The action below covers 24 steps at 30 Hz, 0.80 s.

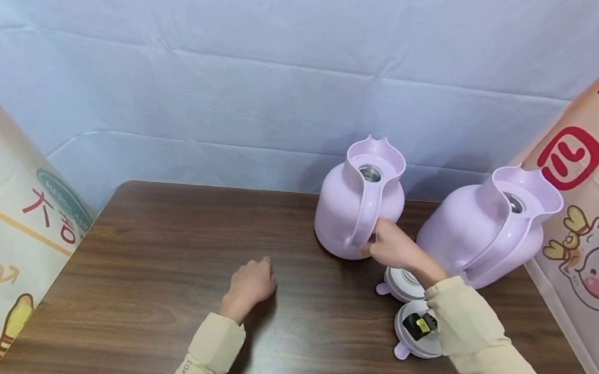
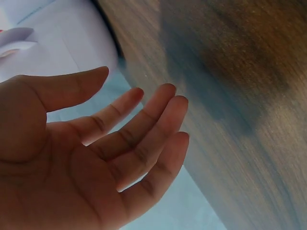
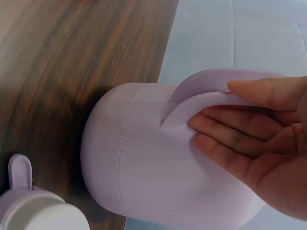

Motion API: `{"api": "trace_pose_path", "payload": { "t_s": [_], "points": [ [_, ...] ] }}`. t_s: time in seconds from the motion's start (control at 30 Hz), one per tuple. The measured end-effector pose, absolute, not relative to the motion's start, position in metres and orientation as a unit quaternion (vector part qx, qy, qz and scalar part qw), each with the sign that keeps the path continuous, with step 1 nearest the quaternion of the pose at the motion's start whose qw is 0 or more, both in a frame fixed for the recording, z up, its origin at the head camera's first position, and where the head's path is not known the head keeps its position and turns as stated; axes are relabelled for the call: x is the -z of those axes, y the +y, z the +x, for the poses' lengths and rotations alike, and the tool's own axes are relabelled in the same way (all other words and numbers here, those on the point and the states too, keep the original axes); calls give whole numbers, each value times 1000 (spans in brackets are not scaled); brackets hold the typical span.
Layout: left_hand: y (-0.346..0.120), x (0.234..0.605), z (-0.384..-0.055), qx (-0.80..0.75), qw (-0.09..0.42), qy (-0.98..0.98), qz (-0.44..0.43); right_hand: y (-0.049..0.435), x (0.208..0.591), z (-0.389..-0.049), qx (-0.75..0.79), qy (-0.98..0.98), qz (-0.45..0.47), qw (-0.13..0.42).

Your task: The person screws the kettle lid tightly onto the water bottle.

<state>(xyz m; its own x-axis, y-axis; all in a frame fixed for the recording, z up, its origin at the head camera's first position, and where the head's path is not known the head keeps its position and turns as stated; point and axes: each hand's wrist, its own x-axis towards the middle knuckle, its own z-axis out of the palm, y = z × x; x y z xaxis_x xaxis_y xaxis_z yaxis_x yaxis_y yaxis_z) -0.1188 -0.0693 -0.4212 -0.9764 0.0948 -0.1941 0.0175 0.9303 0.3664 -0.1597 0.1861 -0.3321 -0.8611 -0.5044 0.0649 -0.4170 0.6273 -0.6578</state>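
A lilac vacuum jug (image 1: 336,205) stands upright near the table's back edge, its lid off and its metal-lined mouth showing. My right hand (image 1: 393,245) holds its handle (image 1: 368,211). In the right wrist view the thumb (image 3: 264,92) lies over the handle's outer side, with the fingers (image 3: 225,127) reaching in behind it, against the jug's body. Well to the left, my left hand (image 1: 250,284) hovers low over the table with nothing in it. Its fingers (image 2: 144,148) are loosely bent and the palm shows in the left wrist view.
A second lidless lilac jug (image 1: 451,224) stands to the right, behind my forearm. Two jug lids (image 1: 403,288) with lilac tabs lie in front of the jugs, the nearer partly hidden by a small black-and-yellow device (image 1: 418,326) at my sleeve. A pale cloth (image 1: 233,86) hangs behind the table.
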Motion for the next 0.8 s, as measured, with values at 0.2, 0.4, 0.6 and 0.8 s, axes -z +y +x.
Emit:
{"api": "trace_pose_path", "payload": {
  "t_s": [0.2,0.4,0.6,0.8],
  "points": [
    [-70,420,-121,-196,118,972,46,179,332,-151,363,887,-277,73],
    [-70,417,-123,-202,110,971,61,168,332,-143,371,875,-298,88],
    [-72,411,-125,-215,102,969,72,156,334,-136,355,882,-295,95],
    [-74,404,-129,-231,83,966,85,149,335,-132,339,886,-301,94]
  ]
}}
